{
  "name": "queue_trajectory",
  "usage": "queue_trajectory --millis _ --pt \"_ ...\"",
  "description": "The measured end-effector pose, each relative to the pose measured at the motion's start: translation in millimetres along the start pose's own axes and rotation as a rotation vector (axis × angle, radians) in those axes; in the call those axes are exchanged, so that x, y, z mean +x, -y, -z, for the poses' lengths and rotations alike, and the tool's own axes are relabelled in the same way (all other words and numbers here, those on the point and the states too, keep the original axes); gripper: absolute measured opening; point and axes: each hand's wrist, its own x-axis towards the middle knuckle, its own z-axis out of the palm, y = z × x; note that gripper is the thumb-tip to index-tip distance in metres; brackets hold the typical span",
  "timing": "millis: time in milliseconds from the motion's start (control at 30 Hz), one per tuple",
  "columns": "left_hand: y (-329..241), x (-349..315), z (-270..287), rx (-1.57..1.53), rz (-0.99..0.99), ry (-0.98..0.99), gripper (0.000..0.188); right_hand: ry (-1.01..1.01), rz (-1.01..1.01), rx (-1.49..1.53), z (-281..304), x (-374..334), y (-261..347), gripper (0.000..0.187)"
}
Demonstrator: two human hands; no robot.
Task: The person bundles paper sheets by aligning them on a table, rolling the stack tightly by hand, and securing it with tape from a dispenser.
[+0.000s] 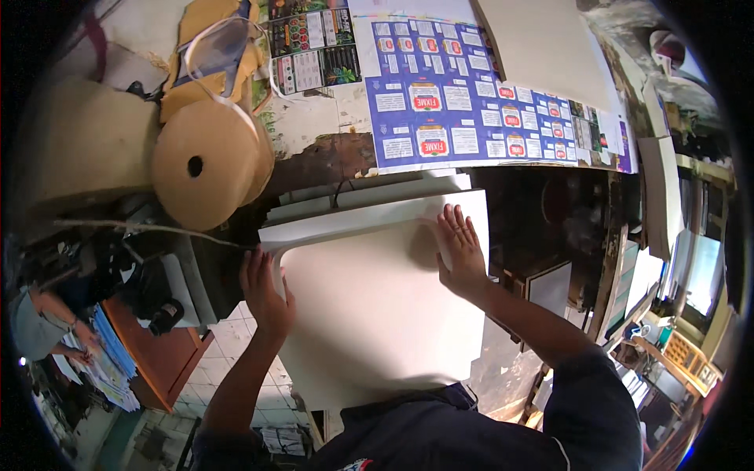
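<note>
A large white sheet of paper or thin card (369,306) spreads in front of my body, its far edge bowed and its far corners curling at my hands. My left hand (269,294) is closed at the sheet's far left corner, thumb on the inner side and fingers along the outside. At the far right corner my right hand (462,255) holds the edge, with its fingers extended forward and partly bent. Beneath and beyond the sheet lies a stack of similar white sheets (377,200). The undersides of both hands are hidden.
Printed blue-and-white sheets (463,102) lie on the worn table beyond, beside a blank board (542,47). A big brown roll (200,165) stands at the left. A person's hand (86,334) is over papers at far left. Right of the stack is a pale panel (548,290).
</note>
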Motion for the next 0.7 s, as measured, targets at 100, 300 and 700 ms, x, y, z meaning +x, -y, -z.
queue_trajectory --millis 100,300,700 --pt "19 -2 -7 0.062 0.083 0.007 0.035 -0.185 0.029 0.087 1 10 -11 0.058" --pt "-7 3 43 -0.511 0.67 0.141 0.06 -0.114 -0.459 0.485 37 -1 -20 0.049" --pt "-45 -383 35 -0.13 0.475 0.259 0.066 0.051 -0.294 0.145 -105 -368 17 0.067"
